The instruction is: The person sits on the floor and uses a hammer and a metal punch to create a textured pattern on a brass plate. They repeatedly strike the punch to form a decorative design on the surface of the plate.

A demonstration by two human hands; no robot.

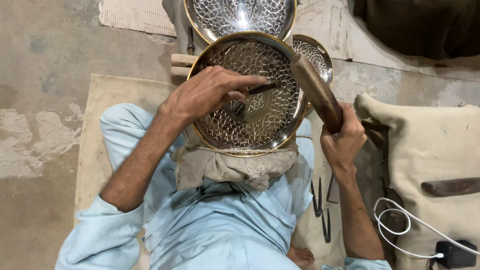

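The left hand (207, 92) pinches a thin dark metal punch (260, 89) between thumb and fingertips, its tip resting on the round engraved brass tray with a gold rim (270, 125). The right hand (342, 137) is wrapped tight around the handle of a brown wooden mallet (315, 90), raised over the tray's right edge. The tray sits on a cloth-wrapped pad (235, 167) in the person's lap. Two similar engraved trays (240, 17) lie beyond it. A beige cushion (430, 150), a white cable (400, 225) and dark slender tools (320, 205) lie to the right.
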